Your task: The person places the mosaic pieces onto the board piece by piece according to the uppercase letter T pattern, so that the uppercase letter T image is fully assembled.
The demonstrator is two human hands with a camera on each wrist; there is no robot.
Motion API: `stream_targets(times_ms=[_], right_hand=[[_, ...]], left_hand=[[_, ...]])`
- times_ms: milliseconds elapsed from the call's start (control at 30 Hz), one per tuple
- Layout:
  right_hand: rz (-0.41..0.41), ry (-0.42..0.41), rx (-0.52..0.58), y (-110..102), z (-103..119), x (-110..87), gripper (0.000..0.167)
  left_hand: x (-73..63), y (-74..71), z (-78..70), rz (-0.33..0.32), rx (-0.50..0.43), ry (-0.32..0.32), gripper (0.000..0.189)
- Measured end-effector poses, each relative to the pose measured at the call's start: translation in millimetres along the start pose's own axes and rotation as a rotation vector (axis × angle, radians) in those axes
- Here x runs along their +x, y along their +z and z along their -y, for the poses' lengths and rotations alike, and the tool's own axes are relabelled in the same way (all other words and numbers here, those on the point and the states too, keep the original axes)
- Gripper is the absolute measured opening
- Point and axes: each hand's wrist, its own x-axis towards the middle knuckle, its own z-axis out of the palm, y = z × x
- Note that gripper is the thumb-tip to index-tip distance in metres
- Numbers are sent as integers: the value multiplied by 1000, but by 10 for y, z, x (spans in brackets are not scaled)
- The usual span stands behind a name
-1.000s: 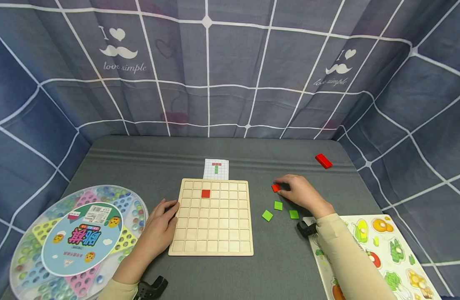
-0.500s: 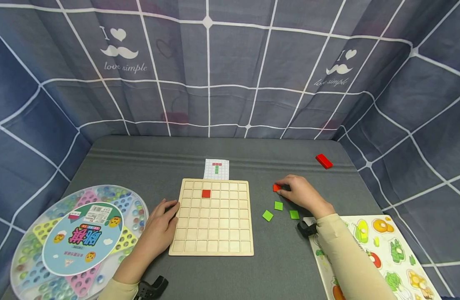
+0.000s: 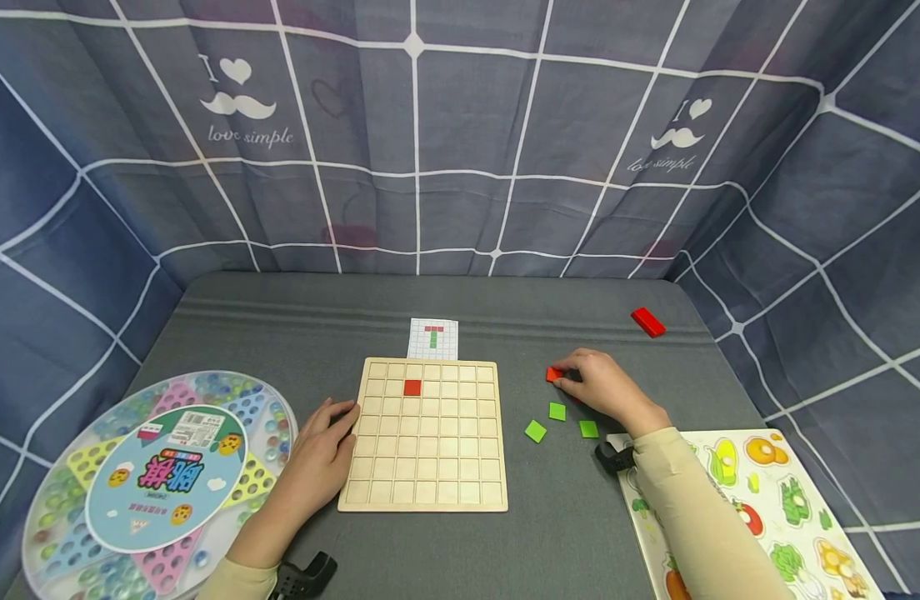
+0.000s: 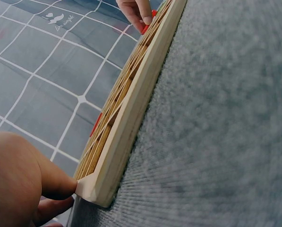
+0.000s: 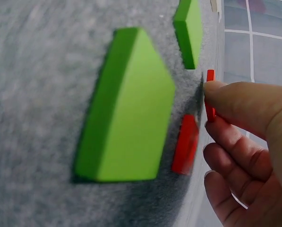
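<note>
In the head view, a wooden grid board (image 3: pixel 442 471) lies mid-table with one red square tile (image 3: pixel 412 387) in a cell near its top. Relaxed fingers of my left hand (image 3: pixel 321 450) touch the board's left edge; the left wrist view has the thumb (image 4: pixel 58 183) against the board's side. To the right of the board, my right hand (image 3: pixel 598 385) pinches a red square tile (image 5: pixel 210 78) between thumb and fingers. Another red tile (image 5: pixel 182 146) lies below it on the cloth. Several green tiles (image 3: pixel 557 412) are scattered in front of that hand.
A card with a printed grid pattern (image 3: pixel 418 346) lies behind the board. Farther right rests a long red block (image 3: pixel 648 322). A round marble game box (image 3: pixel 163 475) occupies the left, a vegetable picture board (image 3: pixel 756 467) the right, under my right forearm.
My right fingers and the red tile between them shift very slightly at the same spot. The left hand and the board stay in place.
</note>
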Motion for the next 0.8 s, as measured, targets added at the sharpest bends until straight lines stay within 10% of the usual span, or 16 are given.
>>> stream_targets(times_ms=[800], right_hand=[[8, -135, 31, 12, 636, 482, 23]], left_hand=[[5, -2, -7, 11, 2, -14, 41]])
